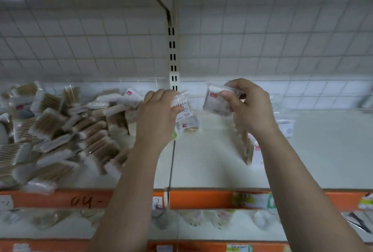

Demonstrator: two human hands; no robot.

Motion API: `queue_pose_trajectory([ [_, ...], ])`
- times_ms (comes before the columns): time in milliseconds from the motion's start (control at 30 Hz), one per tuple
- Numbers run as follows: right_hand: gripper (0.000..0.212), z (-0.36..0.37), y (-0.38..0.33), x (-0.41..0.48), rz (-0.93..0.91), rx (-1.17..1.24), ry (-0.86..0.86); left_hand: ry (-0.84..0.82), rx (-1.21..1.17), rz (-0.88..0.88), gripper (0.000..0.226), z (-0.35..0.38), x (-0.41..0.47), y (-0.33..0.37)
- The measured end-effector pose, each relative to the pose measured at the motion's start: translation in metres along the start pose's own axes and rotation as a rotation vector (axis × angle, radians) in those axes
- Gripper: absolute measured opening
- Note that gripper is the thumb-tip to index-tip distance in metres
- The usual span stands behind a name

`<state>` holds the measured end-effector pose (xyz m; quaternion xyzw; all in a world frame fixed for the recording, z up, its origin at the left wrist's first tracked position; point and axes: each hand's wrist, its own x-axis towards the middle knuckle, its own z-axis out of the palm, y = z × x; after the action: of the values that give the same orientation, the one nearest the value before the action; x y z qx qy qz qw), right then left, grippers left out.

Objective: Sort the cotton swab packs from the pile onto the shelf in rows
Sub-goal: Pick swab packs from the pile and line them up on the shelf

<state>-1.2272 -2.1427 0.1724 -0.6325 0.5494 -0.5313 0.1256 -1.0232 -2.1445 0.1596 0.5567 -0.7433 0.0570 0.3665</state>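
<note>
A jumbled pile of cotton swab packs (60, 128), mostly wooden-stick ones in clear wrap, covers the left half of the white shelf (212, 167). My left hand (159, 114) grips a pack of white-tipped swabs (181, 102) at the pile's right edge. My right hand (248, 108) holds another clear pack (214, 102) raised above the shelf's right section. Below my right wrist a short row of packs (250, 150) stands upright. One pack (190, 124) lies flat between my hands.
A slotted upright post (173, 58) splits the wire-grid back wall. An orange price rail (201, 199) runs along the shelf front, with a lower shelf of bagged goods (201, 221) beneath. A loose pack (286, 126) lies farther right. An upper shelf hangs overhead.
</note>
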Motion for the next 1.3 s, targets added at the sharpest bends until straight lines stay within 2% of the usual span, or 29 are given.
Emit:
queue_pose_trajectory([
  [200,0.014,-0.072,0.038,-0.002,-0.028,-0.012,0.130,0.017,-0.127,0.025,0.030,0.026,-0.001,0.069],
  [400,0.017,-0.126,0.081,-0.003,-0.064,-0.042,0.171,0.033,-0.071,0.045,0.028,0.048,-0.004,0.119],
  [667,0.013,-0.160,0.130,-0.004,-0.089,-0.150,0.021,0.033,-0.050,0.008,0.029,0.070,-0.013,0.166],
  [867,0.025,-0.155,0.164,-0.013,0.007,-0.270,-0.208,0.015,-0.022,-0.018,0.030,0.080,-0.017,0.179],
  [967,0.022,-0.146,0.169,-0.022,0.034,-0.227,-0.323,0.004,-0.014,-0.029,0.031,0.082,-0.017,0.180],
  [1033,0.023,-0.144,0.172,-0.026,0.038,-0.193,-0.315,-0.003,-0.009,-0.034,0.031,0.083,-0.016,0.179],
  [1167,0.037,-0.142,0.177,-0.027,0.049,-0.194,-0.312,-0.006,-0.012,-0.040,0.032,0.087,-0.014,0.179],
  [1300,0.040,-0.135,0.182,-0.026,0.036,-0.179,-0.265,-0.010,-0.027,-0.042,0.032,0.089,-0.011,0.179],
])
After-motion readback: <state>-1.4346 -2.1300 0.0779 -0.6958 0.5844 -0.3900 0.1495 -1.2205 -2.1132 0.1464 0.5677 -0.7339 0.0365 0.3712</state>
